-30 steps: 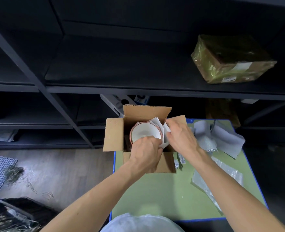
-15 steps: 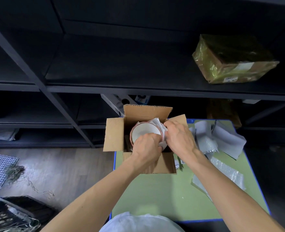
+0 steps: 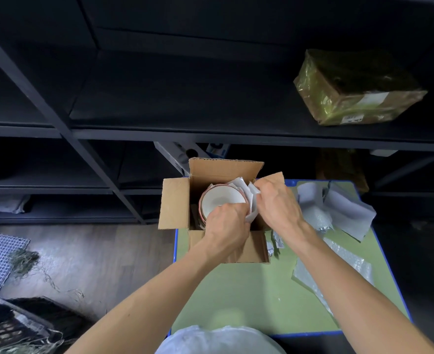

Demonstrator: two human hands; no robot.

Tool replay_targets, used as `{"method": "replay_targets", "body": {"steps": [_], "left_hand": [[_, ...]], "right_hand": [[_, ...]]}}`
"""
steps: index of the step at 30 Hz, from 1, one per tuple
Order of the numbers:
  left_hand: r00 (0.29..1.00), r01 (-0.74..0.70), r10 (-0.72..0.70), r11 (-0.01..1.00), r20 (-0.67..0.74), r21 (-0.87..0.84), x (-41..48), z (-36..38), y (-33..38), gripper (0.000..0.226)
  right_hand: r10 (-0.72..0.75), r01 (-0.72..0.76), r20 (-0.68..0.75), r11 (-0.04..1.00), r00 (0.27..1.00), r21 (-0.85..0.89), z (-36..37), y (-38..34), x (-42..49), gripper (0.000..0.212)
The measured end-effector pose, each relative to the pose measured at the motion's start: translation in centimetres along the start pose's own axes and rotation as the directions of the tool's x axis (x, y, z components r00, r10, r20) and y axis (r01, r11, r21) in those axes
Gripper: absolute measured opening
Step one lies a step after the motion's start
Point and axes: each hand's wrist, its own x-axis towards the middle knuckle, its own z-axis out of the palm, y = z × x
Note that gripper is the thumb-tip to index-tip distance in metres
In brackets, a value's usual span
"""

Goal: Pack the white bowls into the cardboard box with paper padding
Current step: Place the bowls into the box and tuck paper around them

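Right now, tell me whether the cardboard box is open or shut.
Open: the cardboard box has flaps spread, white bowl visible inside.

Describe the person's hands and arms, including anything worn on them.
Both are bare. The left hand and right hand wear no gloves, and no rings, watch or wristband show. The left forearm and right forearm are uncovered to the picture's edge; no sleeve shows. A whitish garment shows at the bottom edge.
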Motion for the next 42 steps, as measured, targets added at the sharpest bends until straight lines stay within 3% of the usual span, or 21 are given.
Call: {"method": "replay_targets", "body": {"steps": [4,8,11,16,22,26,31,42], "left_hand": [[0.995,0.071,-0.069,0.997,0.072,-0.036,0.5,-0.6,-0.4,0.038],[0.986,0.056,-0.051,0.998,0.159,-0.028,1.0,-1.7,-0.5,0.04],[0.98,0.034,-0.04,0.999,0.192,0.035,0.9,-2.7,-0.5,0.052],[0.962,-0.005,-0.039,0.987,0.272,0.16,0.6,-3.7,-0.7,0.043],[0.973,-0.043,-0.01,0.974,0.231,0.22,0.7,-3.2,-0.7,0.026],[0.983,-0.016,-0.001,0.996,0.182,0.09,0.7,-2.7,-1.2,0.021],[0.991,0.011,-0.014,1.0,0.132,0.027,0.1,-2.5,-1.6,0.037],[1.0,-0.011,0.01,0.998,0.023,0.062,-1.7,-1.3,-1.8,0.027]], "right_hand": [[-0.036,0.037,0.041,0.999,0.999,-0.012,0.9,0.2,-0.4,0.022],[-0.042,0.046,0.059,0.997,0.997,-0.069,1.2,-0.2,-0.2,0.022],[-0.022,0.024,0.019,0.997,1.0,-0.075,1.2,-0.1,-0.2,0.019],[-0.044,0.052,0.056,0.988,0.997,-0.147,1.6,-0.2,-0.3,0.02],[-0.069,0.072,0.024,0.982,0.997,-0.176,1.6,-0.3,-0.7,0.024],[-0.065,0.069,0.04,0.992,0.997,-0.106,1.6,-0.1,-0.9,0.023],[-0.055,0.055,-0.035,0.998,0.998,0.015,1.1,0.4,-1.0,0.026],[-0.042,0.047,-0.03,0.982,0.999,0.184,1.0,1.0,-2.9,0.034]]}}
